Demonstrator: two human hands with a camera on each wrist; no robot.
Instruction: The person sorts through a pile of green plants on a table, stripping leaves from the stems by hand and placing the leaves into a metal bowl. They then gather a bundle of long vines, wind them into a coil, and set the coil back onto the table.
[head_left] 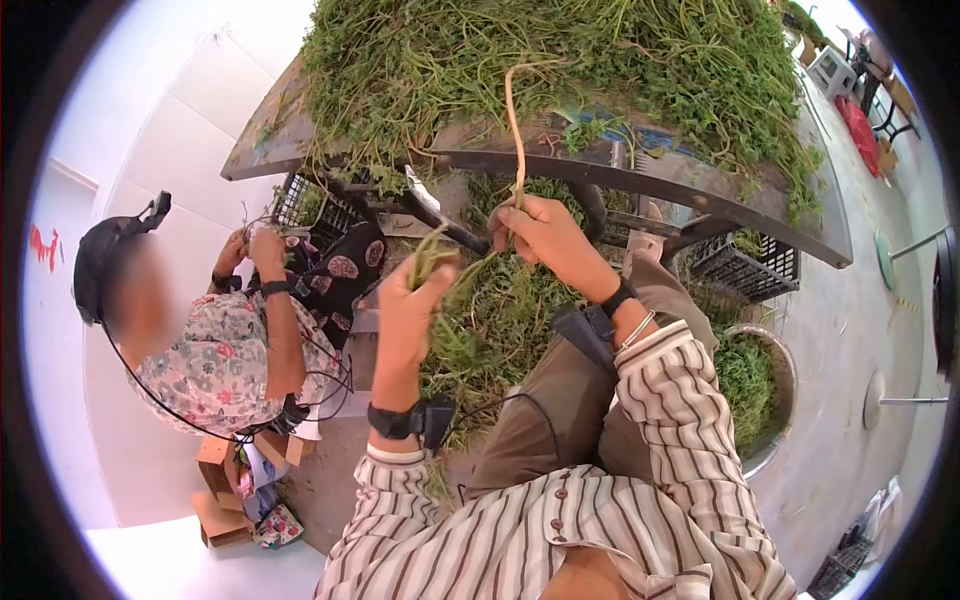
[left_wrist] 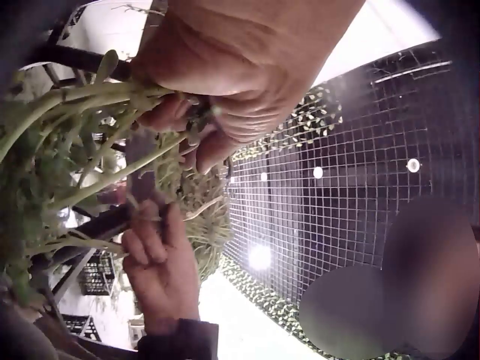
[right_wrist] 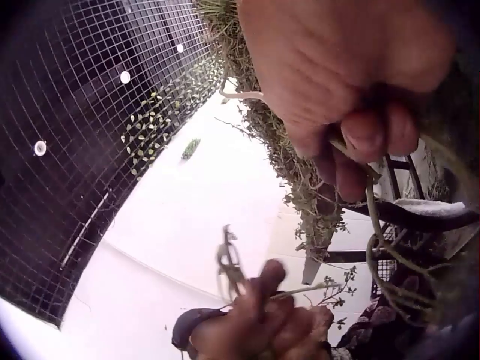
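Heaped with leafy greens along the top of frame, wooden table (head_left: 640, 175). At centre, left hand (head_left: 412, 310) clenched round a bunch of sprigs (head_left: 440, 262); right hand (head_left: 545, 235) pinching one long stem (head_left: 514, 120). Best done gripping low, pulling straight, keeping the bunch tight.

Left hand (head_left: 412, 300) raised, fingers curled in grip; right hand (head_left: 545, 235) pinching, wrist bent.
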